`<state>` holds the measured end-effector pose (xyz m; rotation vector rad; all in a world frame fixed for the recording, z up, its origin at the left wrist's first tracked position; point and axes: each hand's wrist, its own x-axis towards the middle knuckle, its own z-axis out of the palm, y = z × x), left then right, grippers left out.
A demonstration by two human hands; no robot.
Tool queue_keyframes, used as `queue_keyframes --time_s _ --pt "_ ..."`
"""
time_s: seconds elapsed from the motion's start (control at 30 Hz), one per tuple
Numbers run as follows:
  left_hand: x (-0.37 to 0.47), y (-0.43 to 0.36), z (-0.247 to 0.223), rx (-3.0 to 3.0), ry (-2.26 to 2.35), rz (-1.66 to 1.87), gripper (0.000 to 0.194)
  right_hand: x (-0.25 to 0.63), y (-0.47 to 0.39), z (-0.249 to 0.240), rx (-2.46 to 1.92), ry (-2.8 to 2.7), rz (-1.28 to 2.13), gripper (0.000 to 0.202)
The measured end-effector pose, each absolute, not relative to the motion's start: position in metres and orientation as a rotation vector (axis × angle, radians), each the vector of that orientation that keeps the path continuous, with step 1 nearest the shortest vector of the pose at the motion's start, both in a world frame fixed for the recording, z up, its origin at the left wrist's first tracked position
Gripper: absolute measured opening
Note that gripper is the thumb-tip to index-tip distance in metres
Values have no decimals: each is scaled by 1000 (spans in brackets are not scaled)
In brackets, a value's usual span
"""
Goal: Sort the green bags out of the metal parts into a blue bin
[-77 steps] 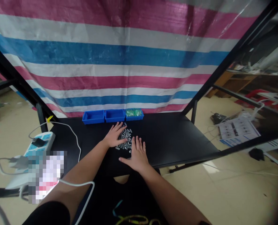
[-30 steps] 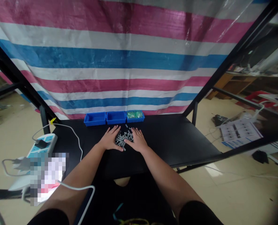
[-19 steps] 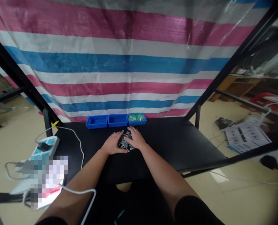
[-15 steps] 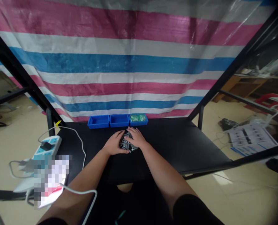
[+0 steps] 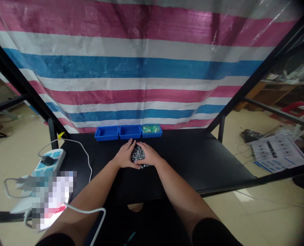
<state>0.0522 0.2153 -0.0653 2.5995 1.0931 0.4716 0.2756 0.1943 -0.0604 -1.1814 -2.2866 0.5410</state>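
Note:
On the black table a heap of small grey and silver pieces, which look like screws and plugs, lies between my two hands. My left hand cups the heap's left side, its fingers stretched forward and its thumb along the near edge. From the right, my right hand curves around the same heap with its fingers extended and its thumb at the near side, covering some pieces. Both hands are open and seem to touch the outer pieces. Fingertips of the two hands come close together at the far side.
Behind the heap stand a left blue bin, a middle blue bin and a right blue bin holding green-tinted packets. A power strip, a white cable and a blurred-out screen are at the left. A striped sheet hangs behind.
My right hand has moved from lying over the heap to its right side, showing more of the pieces. The heap looks gathered tighter between my hands. The view has shifted slightly.

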Motion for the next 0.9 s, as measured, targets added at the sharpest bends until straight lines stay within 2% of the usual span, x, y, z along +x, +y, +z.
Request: queue_keyframes --time_s 0.13,0.2,0.43,0.57,0.67,0.9 --pt "58 223 -61 2607 1092 388 156 274 193 -57 -1238 -2236 512 96" --pt "60 225 -61 2607 1076 382 154 274 194 -58 -1234 -2237 506 93" --pt "58 219 -63 2608 1025 450 140 277 196 -63 -1191 -2232 571 113" --pt "55 211 -60 2613 1004 509 123 284 190 -62 -1191 -2215 586 118" --pt "52 205 -59 2605 1013 551 113 293 184 -61 -1277 -2226 590 130" --pt "50 205 -61 2607 1000 526 135 306 184 -63 -1238 -2417 606 144"
